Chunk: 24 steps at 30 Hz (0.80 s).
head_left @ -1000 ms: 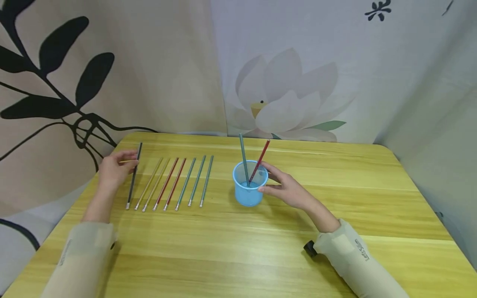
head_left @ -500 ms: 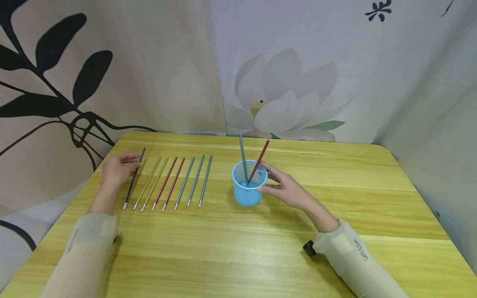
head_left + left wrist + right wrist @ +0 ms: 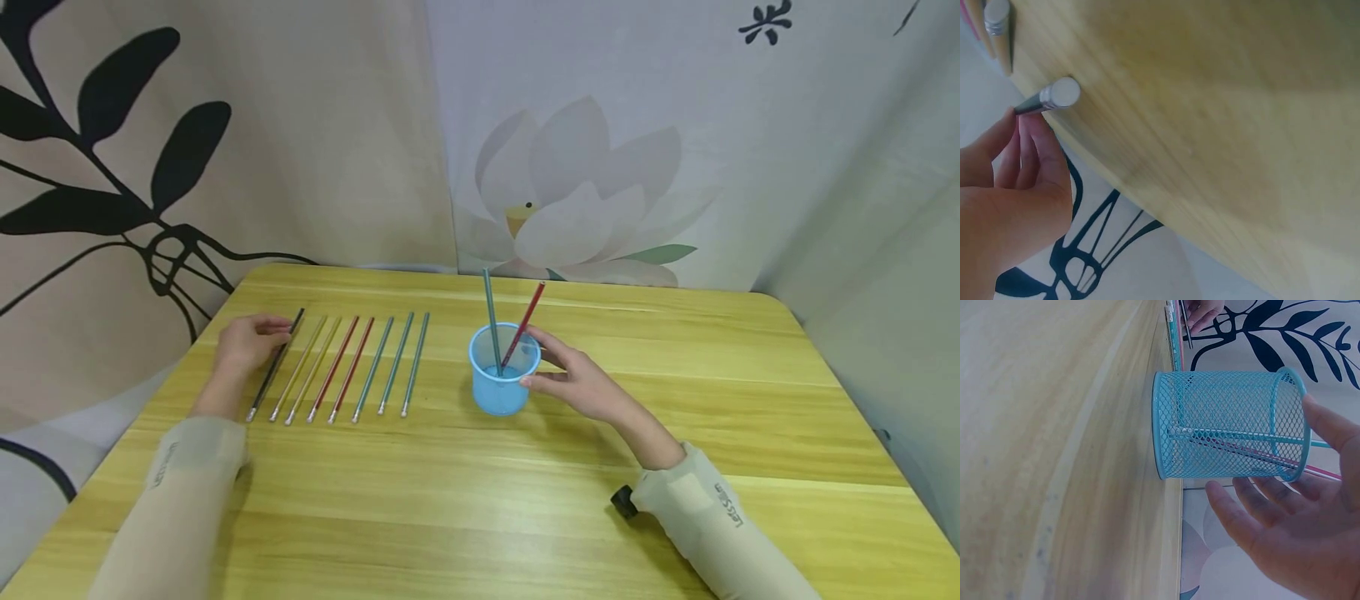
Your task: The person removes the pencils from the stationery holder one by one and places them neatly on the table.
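My left hand pinches a black pencil at the left end of a row of pencils. Its white eraser end faces the camera in the left wrist view. Beside it lie two yellow pencils, two red pencils and three teal pencils, spaced apart, erasers towards me. My right hand holds a blue mesh pencil holder from its right side, thumb at the rim. Inside the upright holder lean one teal pencil and one red pencil.
The wooden table reaches back to a curtain printed with leaves and a flower. A small black object sits at my right sleeve cuff.
My left hand has shifted right and slightly towards me. The black pencil's far end has swung right and come down, so it slants much like the yellow pencils. The right hand stays put.
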Each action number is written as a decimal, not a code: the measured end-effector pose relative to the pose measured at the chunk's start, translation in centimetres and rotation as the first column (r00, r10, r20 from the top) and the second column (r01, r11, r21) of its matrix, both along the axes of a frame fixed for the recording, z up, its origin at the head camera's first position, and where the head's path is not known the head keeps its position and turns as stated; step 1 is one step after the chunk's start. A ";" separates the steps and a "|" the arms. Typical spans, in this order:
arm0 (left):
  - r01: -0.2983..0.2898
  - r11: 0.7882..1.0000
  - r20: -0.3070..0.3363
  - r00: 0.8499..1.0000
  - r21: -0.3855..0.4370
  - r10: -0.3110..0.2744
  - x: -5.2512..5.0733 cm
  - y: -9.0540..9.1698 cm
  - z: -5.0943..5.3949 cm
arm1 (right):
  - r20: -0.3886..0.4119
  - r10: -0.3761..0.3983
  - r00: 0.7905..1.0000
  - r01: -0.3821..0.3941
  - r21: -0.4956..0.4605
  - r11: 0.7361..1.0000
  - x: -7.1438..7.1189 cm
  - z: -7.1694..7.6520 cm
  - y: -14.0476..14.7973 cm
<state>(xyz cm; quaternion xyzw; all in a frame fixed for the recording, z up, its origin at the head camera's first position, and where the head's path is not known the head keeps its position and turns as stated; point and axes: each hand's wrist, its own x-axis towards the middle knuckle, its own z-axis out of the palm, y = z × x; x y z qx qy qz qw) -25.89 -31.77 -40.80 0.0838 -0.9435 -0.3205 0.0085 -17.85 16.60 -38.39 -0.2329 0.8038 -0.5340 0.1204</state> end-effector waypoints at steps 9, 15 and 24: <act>-0.018 0.995 0.032 0.999 0.097 0.015 -0.2 0.3 -0.4 | 0.002 0.000 1.000 0.000 -0.007 1.000 -0.1 -0.1 0.0; -0.015 0.998 -0.001 1.000 0.057 0.015 -0.1 0.4 -0.5 | 0.001 0.000 1.000 0.000 -0.008 1.000 -0.1 -0.1 -0.1; -0.059 0.998 0.018 0.998 -0.001 0.059 -0.4 0.4 -0.9 | -0.007 -0.003 1.000 0.003 -0.007 1.000 0.0 -0.2 0.0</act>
